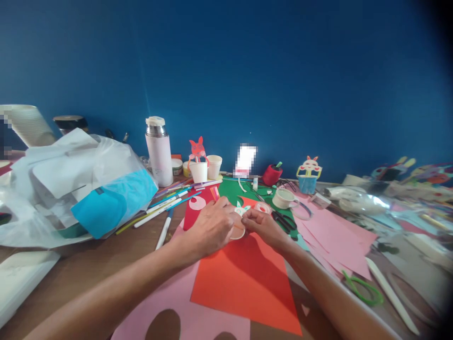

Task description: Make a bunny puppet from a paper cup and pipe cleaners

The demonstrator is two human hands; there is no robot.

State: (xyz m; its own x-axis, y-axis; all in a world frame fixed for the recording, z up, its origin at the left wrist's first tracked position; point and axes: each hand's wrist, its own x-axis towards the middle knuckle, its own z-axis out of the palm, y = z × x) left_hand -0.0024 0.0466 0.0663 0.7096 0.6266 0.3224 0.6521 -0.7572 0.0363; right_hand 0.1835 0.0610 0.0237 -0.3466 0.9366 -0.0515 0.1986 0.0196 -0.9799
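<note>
Between my hands a small paper cup (238,233) is tipped with its rim toward me, above an orange paper sheet (244,283). A white animal cutout (242,210) with pointed ears shows just beyond the cup. My left hand (214,224) is closed around the cup's left side, its fingertips partly hidden. My right hand (262,225) pinches the cup's right edge, close to the cutout; whether it also grips the cutout I cannot tell. Behind my left knuckles stands a pink and orange piece (214,192), too small to name.
Markers (164,205), a bulging plastic bag (88,189) and a white flask (159,156) are on the left. Black-handled scissors (286,222), a mug (283,198), pink sheets (339,241) and green scissors (364,288) lie right. Animal-topped cups (199,172) stand along the wall.
</note>
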